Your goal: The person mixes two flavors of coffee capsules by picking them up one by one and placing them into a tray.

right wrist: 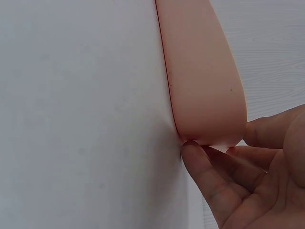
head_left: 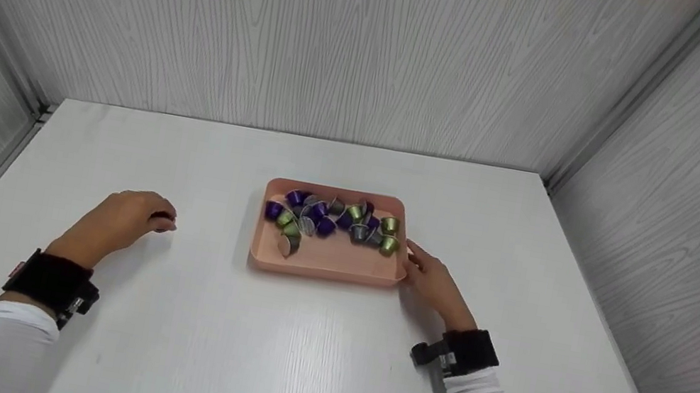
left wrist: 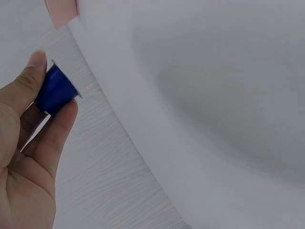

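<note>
white sleeves frame my view over the white wood-grain table (head_left: 292,359), enclosed by grey panelled walls (head_left: 321,33). my left hand (head_left: 118,224) pinches a blue capsule (left wrist: 56,89) left of the pink tray (head_left: 338,263); my right hand (head_left: 434,282) touches the tray's right corner, fingers relaxed and extended.

White table (head_left: 306,362) seen under everything; grey wood-grain walls (head_left: 321,33) seen at far, left and right sides.

White table (head_left: 264,354) w/ pink tray (head_left: 323,265)
</note>
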A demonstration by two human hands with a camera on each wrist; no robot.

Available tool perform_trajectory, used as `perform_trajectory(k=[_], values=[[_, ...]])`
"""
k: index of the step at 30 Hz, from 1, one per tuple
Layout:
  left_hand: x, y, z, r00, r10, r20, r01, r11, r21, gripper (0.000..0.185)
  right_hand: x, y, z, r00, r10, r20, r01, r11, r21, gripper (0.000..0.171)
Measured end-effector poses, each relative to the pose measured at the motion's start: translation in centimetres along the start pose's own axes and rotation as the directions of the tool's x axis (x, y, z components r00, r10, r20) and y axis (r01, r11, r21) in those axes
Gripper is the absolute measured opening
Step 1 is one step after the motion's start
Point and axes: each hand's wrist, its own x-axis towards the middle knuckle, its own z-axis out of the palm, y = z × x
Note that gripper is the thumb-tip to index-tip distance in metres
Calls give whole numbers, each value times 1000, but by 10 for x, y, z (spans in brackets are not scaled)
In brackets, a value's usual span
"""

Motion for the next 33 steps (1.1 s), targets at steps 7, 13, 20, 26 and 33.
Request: perform_trajectory(k=[7,13,20,26,33], values=[[28,14,8,1000,3,-10,-4,1000,-27,16,0,-1,0,1000,14,-4,-14,1000,-4,53],[54,31,13,1000,-18,22,18,999,-31,18,0,1,0,1000,23,-12,-23,999,-38,52],[78,51,19,1000,4,-4,-5,998,-62,19,-1,-3,-1,1000,17,-10,-17,1000,-25,52],[95,67,23,1000,1,-1,-1,991,-133,26,0,-4,-2,1000,28,-2,-28,1000,-2,52],[113,88,35,998,57,6,-56,986,-157,28,1,-1,0,999,53,15,-53,999,7,52]])
